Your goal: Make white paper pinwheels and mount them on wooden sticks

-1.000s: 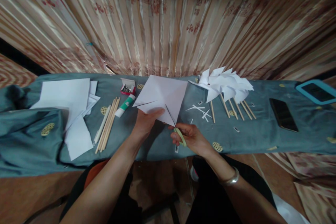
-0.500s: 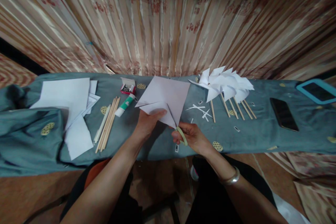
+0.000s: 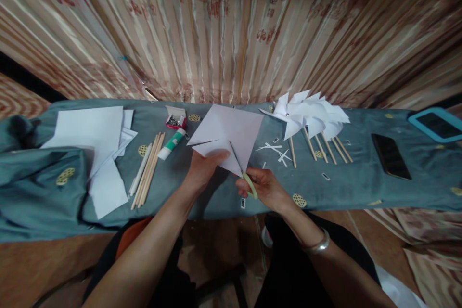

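Pinching the white paper square (image 3: 238,122) over the bench (image 3: 346,195), the left hand (image 3: 202,167) is near the scissors (image 3: 250,186), gripped by the fingers of the right hand (image 3: 266,185). A slip could hurt; snipping too far could split the square.

Under the white paper square (image 3: 234,125), most fingers of your left hand (image 3: 205,167) are hidden from you. Your right hand (image 3: 265,185) covers a part of the handle of the scissors (image 3: 250,186), and you cannot tell where blade ends and cut begins. The pinwheels (image 3: 310,113) overlap, so the rear ones are partly covered. In the red box (image 3: 176,120), the metal pieces are too small to name surely. The right edge cuts the blue-framed tablet (image 3: 418,120); the bottom edge cuts your forearms (image 3: 147,245).
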Demonstrator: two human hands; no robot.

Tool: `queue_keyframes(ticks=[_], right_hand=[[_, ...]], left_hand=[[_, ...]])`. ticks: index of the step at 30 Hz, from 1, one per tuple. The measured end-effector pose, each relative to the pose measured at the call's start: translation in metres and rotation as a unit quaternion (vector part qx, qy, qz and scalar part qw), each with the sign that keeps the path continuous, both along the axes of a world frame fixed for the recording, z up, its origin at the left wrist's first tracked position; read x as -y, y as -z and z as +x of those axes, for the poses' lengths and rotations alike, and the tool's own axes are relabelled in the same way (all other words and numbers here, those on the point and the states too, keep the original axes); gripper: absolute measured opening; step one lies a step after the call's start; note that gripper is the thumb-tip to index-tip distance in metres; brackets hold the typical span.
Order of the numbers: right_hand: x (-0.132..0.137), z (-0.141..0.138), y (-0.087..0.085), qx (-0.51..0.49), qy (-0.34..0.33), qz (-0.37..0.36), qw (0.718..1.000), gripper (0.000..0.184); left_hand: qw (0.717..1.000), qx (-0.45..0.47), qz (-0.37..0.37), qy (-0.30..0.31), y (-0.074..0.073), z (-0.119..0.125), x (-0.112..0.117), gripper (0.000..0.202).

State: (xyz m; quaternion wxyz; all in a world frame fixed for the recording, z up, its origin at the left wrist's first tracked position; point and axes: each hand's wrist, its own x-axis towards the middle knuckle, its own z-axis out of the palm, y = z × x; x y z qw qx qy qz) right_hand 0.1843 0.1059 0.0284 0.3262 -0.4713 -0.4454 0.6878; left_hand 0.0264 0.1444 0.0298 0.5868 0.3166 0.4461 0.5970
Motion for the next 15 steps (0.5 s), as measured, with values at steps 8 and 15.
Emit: queue_keyframes(ticks=[8,15], right_hand=[[-0.0002,-0.0009,0.0005,-0.011,0.014,-0.011,1.000,0.042],[0.0001,-0.0029,0.0024,-0.022,0.030,-0.019,0.999,0.040]], left_hand=[[1.000,-0.005,0.000,0.006,0.0016,-0.0010,0.0010,0.037],[1.000,-0.004,0.002,0.012,0.0024,-0.0009,0.0009,0.034]])
